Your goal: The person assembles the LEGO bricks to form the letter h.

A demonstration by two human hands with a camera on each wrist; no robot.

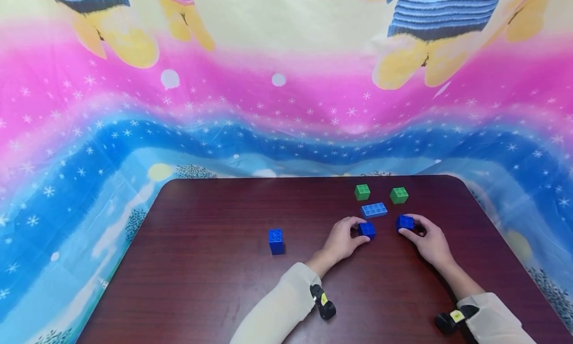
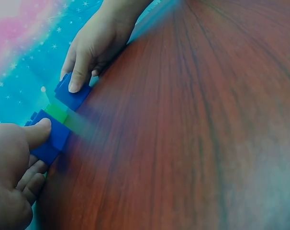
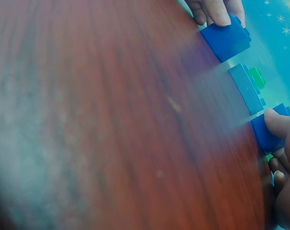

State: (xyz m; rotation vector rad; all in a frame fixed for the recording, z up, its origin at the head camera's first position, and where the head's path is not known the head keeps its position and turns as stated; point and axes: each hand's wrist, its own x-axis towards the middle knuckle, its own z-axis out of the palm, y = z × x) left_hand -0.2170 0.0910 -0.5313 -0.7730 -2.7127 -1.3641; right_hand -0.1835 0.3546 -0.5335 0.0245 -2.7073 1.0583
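In the head view my left hand (image 1: 342, 239) pinches a dark blue toy brick (image 1: 366, 230) between thumb and fingers, right of the table's middle. To its right, my right hand (image 1: 430, 240) grips a second dark blue brick (image 1: 405, 222) in the same way. A gap separates the two bricks. Just behind them lies a lighter blue, longer brick (image 1: 374, 210), studs up. Both wrist views show the thumbs on the near faces of the held bricks; the light blue brick (image 3: 246, 90) appears between them in the right wrist view.
Two green bricks, one on the left (image 1: 362, 192) and one on the right (image 1: 399, 195), sit near the far edge. A taller dark blue brick or stack (image 1: 276, 241) stands left of my left hand. The dark wooden table (image 1: 201, 284) meets a printed cloth (image 1: 268, 110) behind.
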